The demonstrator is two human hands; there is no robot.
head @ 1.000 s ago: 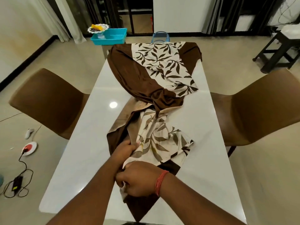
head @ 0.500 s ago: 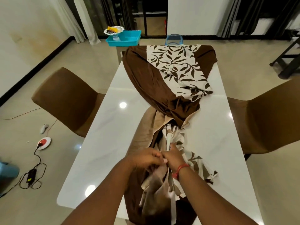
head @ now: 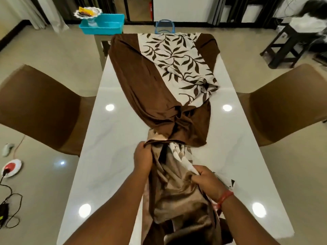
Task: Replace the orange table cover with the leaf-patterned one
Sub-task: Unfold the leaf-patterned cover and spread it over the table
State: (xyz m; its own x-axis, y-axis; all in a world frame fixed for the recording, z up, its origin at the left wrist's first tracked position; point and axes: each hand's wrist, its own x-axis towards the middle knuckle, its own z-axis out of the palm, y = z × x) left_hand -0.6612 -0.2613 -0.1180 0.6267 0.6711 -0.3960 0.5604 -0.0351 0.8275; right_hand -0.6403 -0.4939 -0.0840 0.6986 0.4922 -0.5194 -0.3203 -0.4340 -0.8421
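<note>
Your table (head: 113, 156): white, glossy, long, running from the bottom of the frame up to centre top, ceiling lights mirrored in it. One thing lies on it, the leaf-patterned cover (head: 177, 71): brown with a cream leaf panel, spread across the far end at the top, bunched and twisted at mid-frame, trailing down the centre and off the near edge at the bottom.
</note>
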